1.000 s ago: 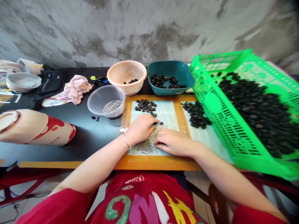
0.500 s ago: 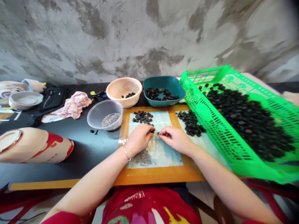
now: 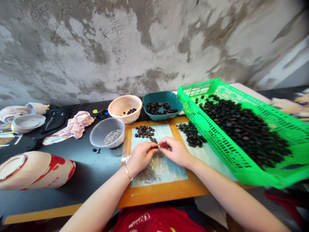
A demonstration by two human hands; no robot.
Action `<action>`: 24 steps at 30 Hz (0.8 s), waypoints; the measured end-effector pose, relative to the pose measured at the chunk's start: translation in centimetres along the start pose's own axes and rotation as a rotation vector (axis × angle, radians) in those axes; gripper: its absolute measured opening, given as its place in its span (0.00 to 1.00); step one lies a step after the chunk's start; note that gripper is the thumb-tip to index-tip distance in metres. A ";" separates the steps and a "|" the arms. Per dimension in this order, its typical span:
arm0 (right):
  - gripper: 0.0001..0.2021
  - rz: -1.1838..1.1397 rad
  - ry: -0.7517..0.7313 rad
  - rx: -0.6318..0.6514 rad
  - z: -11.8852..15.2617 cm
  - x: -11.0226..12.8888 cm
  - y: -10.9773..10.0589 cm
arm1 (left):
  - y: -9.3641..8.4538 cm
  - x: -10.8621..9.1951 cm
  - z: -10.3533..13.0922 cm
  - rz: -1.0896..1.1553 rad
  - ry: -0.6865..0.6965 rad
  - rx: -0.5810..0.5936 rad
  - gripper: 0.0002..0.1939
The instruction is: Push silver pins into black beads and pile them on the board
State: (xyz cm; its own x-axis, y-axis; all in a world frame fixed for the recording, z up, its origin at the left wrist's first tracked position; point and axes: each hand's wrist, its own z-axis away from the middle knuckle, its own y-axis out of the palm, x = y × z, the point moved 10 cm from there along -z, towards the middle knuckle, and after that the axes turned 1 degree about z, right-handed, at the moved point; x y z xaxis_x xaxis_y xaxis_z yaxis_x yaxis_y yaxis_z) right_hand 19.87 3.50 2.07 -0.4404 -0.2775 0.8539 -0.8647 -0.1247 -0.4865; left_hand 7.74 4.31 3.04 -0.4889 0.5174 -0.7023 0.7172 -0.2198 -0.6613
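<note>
My left hand (image 3: 142,157) and my right hand (image 3: 177,152) meet fingertip to fingertip over a pale blue sheet (image 3: 172,175). The left fingers pinch a small dark piece (image 3: 157,147), mostly covered by the fingertips. My right thumb and forefinger press together right beside it; what they hold, if anything, is too small to make out. Just beyond the hands lie small black round parts with holes (image 3: 145,131). A pile of thin metal pins (image 3: 147,174) rests on the sheet close to my left wrist. Black ring-like parts (image 3: 191,134) are heaped right of my hands.
A clear bowl (image 3: 94,137) of metal pins, a peach bowl (image 3: 114,111) and a teal basin (image 3: 177,106) with black parts stand behind. A green crate (image 3: 217,151) full of black pieces fills the right. A cream-and-red container (image 3: 36,169) and pink cloth (image 3: 78,124) are left.
My hands were a little apart and now touch at the fingertips, the right having moved left toward the left one. The camera view has tilted up and shifted slightly.
</note>
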 end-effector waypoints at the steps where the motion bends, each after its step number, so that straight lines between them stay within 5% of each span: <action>1: 0.06 -0.008 -0.001 0.004 0.0 0.0 0.0 | 0.0 0.1 0.0 0.001 -0.010 -0.004 0.08; 24: 0.11 -0.065 0.053 0.046 0.2 -1.0 0.2 | -0.3 -0.3 0.4 0.041 0.046 -0.083 0.06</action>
State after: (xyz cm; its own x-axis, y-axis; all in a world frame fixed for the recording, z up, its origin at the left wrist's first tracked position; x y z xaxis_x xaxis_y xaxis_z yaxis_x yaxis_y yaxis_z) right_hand 20.14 3.57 1.10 -0.3972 -0.2172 0.8916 -0.8801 -0.1850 -0.4372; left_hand 7.47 3.92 3.41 -0.4364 0.5476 -0.7140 0.7757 -0.1731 -0.6068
